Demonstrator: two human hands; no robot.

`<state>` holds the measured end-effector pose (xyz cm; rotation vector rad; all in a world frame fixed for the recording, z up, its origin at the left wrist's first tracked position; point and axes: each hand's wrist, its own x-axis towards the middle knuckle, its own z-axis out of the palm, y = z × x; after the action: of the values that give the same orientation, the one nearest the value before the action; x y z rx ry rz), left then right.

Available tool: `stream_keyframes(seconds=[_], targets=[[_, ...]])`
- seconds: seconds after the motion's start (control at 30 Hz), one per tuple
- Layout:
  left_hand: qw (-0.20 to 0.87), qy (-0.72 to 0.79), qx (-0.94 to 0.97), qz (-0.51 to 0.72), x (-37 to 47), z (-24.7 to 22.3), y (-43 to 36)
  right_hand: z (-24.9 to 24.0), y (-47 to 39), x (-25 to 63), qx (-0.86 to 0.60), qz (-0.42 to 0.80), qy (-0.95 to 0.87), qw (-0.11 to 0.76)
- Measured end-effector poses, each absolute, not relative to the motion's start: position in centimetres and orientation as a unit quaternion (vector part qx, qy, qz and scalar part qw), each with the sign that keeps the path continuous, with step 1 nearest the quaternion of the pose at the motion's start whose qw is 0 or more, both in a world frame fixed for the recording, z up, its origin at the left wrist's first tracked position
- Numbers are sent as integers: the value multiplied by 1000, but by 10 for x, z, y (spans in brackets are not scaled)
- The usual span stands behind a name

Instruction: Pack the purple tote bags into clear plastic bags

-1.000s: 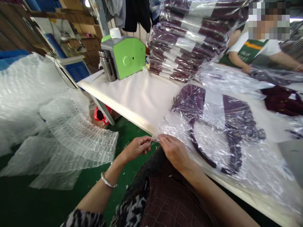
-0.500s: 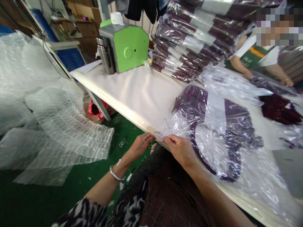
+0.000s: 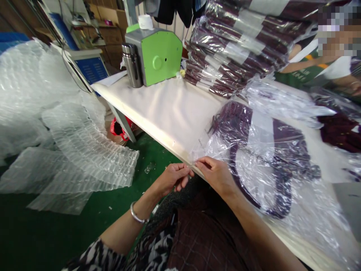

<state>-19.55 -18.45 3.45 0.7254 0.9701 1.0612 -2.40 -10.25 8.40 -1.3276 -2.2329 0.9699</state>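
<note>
A dark purple fabric item [image 3: 238, 116] with a long looped strap lies on the table inside a clear plastic bag [image 3: 262, 162]. A broad pale band crosses the fabric. At the table's front edge, my right hand [image 3: 217, 175] pinches the near left corner of this bag between thumb and fingers. Just left of it, my left hand [image 3: 175, 178] is closed in a pinch, thumb against forefinger, its tips almost touching the right fingertips. Whatever sits between the left fingertips is too thin and clear to make out.
On the white table [image 3: 169, 109] stand a green-sided machine [image 3: 162, 58], a steel flask [image 3: 132, 66] and a tall stack of bagged dark garments [image 3: 225, 52]. Bubble wrap [image 3: 93, 150] heaps at the left. A co-worker's arm [image 3: 304, 64] shows at far right.
My left hand has shifted slightly right and turned, with its lower fingers loosening. My right hand still pinches near the bag's corner. The view has swung a little left, and the co-worker's arms have moved.
</note>
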Motion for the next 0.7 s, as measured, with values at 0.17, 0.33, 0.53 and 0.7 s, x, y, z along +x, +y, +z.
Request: stream_keyframes(seconds=[0.17, 0.33, 0.53, 0.7], targets=[[654, 455, 394, 459, -188, 35, -190, 88, -103, -33, -452, 344, -810, 144], [529, 539, 479, 448, -173, 19, -201, 79, -100, -38, -475, 351, -777, 220], [607, 509, 392, 468, -153, -23, -195, 65, -101, -33, -501, 490, -652, 291], [695, 505, 346, 377, -153, -77, -217, 89, -90, -25, -484, 512, -564, 431]])
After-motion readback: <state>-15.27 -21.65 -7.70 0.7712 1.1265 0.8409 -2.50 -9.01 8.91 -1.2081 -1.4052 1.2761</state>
